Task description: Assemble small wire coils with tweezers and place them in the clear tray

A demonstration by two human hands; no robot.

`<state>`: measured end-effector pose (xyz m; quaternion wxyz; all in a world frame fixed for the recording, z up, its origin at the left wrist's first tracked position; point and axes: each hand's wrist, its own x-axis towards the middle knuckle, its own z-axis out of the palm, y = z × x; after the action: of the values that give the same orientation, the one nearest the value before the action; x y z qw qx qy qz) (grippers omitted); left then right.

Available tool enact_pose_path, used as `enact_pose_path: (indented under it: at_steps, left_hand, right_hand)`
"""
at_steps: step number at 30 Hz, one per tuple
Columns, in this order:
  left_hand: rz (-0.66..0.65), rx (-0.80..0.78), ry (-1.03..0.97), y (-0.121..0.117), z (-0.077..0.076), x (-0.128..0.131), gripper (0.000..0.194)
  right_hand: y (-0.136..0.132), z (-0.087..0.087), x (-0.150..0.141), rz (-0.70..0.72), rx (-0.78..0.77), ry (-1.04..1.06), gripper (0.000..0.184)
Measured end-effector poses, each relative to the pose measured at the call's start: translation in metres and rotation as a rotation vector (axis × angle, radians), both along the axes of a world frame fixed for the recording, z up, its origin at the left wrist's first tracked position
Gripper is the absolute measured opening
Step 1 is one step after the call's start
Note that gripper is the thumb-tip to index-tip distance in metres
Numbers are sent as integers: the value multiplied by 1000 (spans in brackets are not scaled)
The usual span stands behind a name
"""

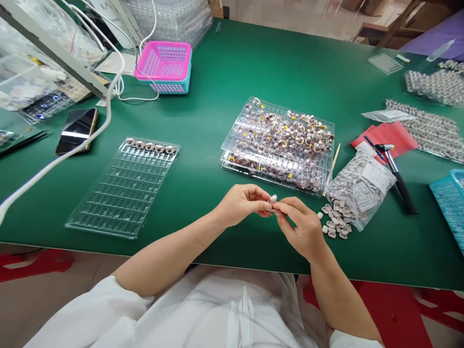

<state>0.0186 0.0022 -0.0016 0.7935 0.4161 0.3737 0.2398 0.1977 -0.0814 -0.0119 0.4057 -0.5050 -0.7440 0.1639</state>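
Observation:
My left hand pinches a small white rounded plastic part between thumb and fingers, near the table's front edge. My right hand meets it from the right, its fingers closed on a thin flat strip whose kind I cannot make out. Just beyond both hands lie stacked clear trays heaped with small white parts showing wires and yellow bits. Beside my right hand, loose white shell pieces spill from a clear plastic bag.
At left lies a clear slotted tray with several parts in its top row. Farther back are a phone, a white cable and a pink basket. At right are a hammer, red sheets and a blue basket.

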Motion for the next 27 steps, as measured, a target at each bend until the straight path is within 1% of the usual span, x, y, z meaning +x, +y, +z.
enact_pose_path:
  at_steps: [2, 6, 7, 11, 12, 16, 21, 23, 25, 27]
  left_hand:
    - [-39, -58, -11, 3, -1, -1, 37]
    - [-90, -215, -73, 10, -4, -4, 56]
    - [-105, -243, -93, 11, -5, -4, 55]
    - [-190, -292, -138, 15, -7, -8, 31]
    - [-202, -294, -140, 15, -7, -8, 28]
    - [-192, -297, -121, 15, -6, -9, 28]
    - [-154, -272, -93, 15, -3, -7, 24]
    - [-140, -250, -91, 14, -3, -7, 23]
    - [-119, -219, -93, 13, -3, -7, 22]
    - [-86, -176, -96, 12, -3, -7, 21]
  right_hand:
    - [0, -3, 0, -15, 55, -56, 31]
    - [2, -4, 1, -41, 145, -188, 33]
    - [2, -4, 1, -41, 170, -218, 34]
    - [3, -1, 1, -26, 249, -314, 38]
    - [3, -1, 1, -23, 260, -330, 38]
    - [3, 0, 0, -14, 261, -358, 40]
    - [3, -1, -1, 8, 242, -344, 41]
    - [3, -3, -1, 12, 218, -304, 41]
    - [2, -3, -2, 14, 174, -205, 42]
    - [-1, -2, -2, -25, 112, -53, 40]
